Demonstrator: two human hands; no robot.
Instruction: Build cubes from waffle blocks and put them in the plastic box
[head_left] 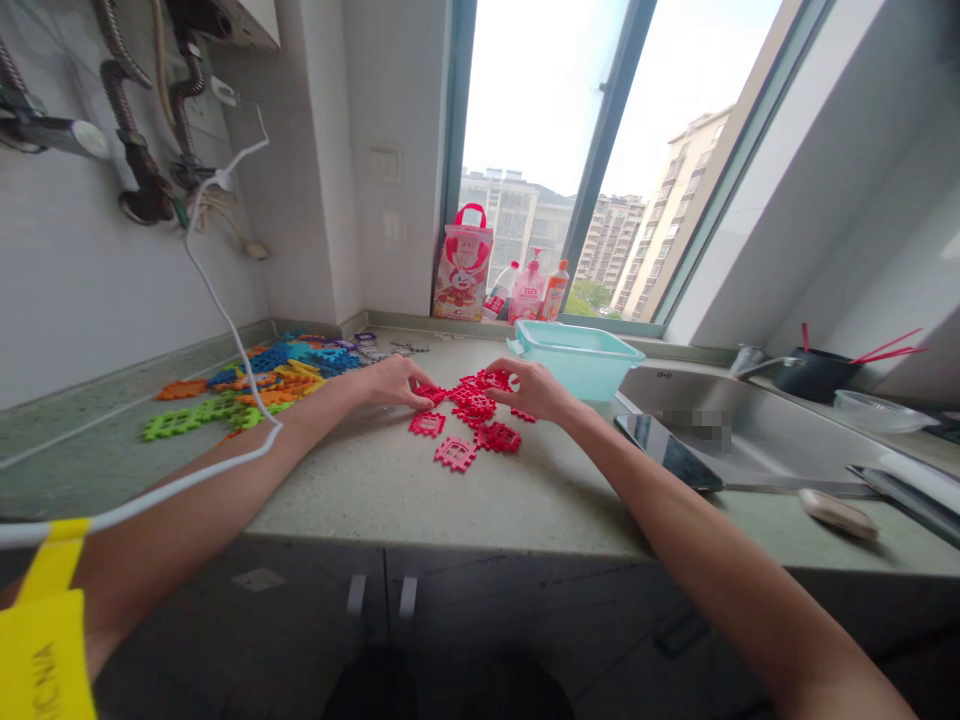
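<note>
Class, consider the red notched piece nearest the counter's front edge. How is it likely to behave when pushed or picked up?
The red notched piece looks thin with cut-out openings, so it is probably light. Lying flat, it would likely slide rather than roll. Its toothed edges might catch on the neighbouring red pieces if pushed into them.

Between your left hand point(395, 382) and right hand point(531, 390): loose pieces point(474, 405) on countertop point(375, 490) | your left: second pile point(279, 355) | behind, rightward: tub point(577, 365) | farther right: sink point(780, 455), phone point(667, 452) at its left edge | back, by window point(540, 110): bottles point(527, 292)
</note>
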